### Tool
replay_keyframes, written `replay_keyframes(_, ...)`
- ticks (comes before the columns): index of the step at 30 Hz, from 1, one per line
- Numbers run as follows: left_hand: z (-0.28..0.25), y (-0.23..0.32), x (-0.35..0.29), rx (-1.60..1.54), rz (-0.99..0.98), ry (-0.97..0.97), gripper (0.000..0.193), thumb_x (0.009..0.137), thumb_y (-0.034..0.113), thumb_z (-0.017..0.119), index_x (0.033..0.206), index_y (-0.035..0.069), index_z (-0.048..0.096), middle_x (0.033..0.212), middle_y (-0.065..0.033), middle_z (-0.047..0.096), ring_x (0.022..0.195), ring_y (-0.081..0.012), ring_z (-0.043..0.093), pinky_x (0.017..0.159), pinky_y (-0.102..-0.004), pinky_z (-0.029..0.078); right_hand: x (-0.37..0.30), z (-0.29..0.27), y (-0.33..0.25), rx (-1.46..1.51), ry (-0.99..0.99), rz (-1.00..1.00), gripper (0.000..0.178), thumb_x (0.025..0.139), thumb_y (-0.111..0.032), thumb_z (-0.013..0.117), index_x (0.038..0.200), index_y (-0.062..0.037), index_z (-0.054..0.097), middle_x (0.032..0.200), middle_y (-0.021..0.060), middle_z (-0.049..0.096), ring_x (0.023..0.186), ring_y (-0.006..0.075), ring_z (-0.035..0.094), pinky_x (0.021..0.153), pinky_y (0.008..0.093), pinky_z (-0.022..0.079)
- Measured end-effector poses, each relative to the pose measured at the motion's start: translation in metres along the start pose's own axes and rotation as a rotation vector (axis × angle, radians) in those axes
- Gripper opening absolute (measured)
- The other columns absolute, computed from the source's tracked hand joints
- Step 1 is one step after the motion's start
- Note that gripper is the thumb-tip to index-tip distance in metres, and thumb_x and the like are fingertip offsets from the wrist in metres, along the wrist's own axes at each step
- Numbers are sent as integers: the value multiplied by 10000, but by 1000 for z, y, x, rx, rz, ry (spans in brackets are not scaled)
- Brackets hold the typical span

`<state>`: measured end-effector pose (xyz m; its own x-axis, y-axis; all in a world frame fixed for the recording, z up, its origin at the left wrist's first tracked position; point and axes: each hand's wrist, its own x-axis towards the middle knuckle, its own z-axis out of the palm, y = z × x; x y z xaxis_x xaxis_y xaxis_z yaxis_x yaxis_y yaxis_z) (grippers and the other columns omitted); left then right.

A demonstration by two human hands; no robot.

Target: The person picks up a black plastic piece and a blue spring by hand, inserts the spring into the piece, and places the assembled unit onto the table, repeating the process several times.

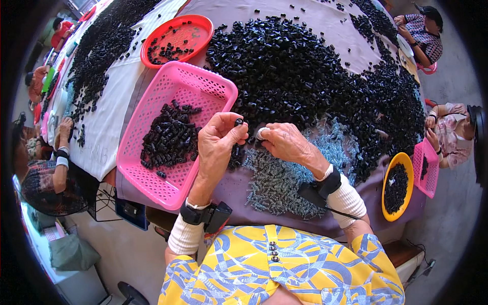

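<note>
My left hand (216, 145) pinches a small black plastic part (238, 122) upright between thumb and fingertips, with a round opening showing at its top. Just right of it, my right hand (290, 142) has its fingers closed together, and a white wrap (262, 133) covers a fingertip. What that hand holds, if anything, is hidden under the fingers. Both hands are above the table, a short gap apart. Small metal springs (284, 190) lie spread below my right hand. A large heap of black plastic parts (290, 71) lies beyond both hands.
Left of my left hand stands a pink basket (133, 175) holding several black parts (170, 134). Behind it sits a red tray (175, 33). At right are a yellow tray (387, 212) and another pink basket (431, 175). People sit along both sides, including one person (450, 134) at right.
</note>
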<state>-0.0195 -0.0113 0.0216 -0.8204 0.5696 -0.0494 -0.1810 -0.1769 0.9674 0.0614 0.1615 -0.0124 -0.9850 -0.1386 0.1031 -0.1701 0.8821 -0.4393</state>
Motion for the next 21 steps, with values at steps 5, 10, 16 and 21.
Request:
replay_keyframes(5,0,-2,-2,18,-20,12,153,830,58,650,967,24,593,811,-14,628,698,-71,599,610,-197,494,-1,-7,3,20,138,63,96,754,-85,603,834,-35,583,774,129,598,733,321,605,622,406,492)
replay_keyframes(10,3,-1,-2,10,-25,2,146,831,59,646,964,25,596,808,-12,627,685,-69,596,602,-197,493,-1,-21,13,-204,165,181,93,768,-95,580,847,-50,604,754,129,620,699,313,623,582,399,493)
replay_keyframes(16,6,-3,-3,18,-24,-10,152,832,61,646,971,26,595,807,-10,624,686,-67,595,599,-197,491,9,-5,9,-311,83,202,89,747,-70,537,813,-74,596,714,122,634,684,304,639,553,413,489)
replay_keyframes(21,1,-5,-2,14,-20,2,162,825,66,656,971,27,596,812,-21,629,685,-80,603,603,-205,499,2,-18,17,-83,127,170,114,744,-78,535,823,-79,616,716,128,633,721,315,635,613,440,500)
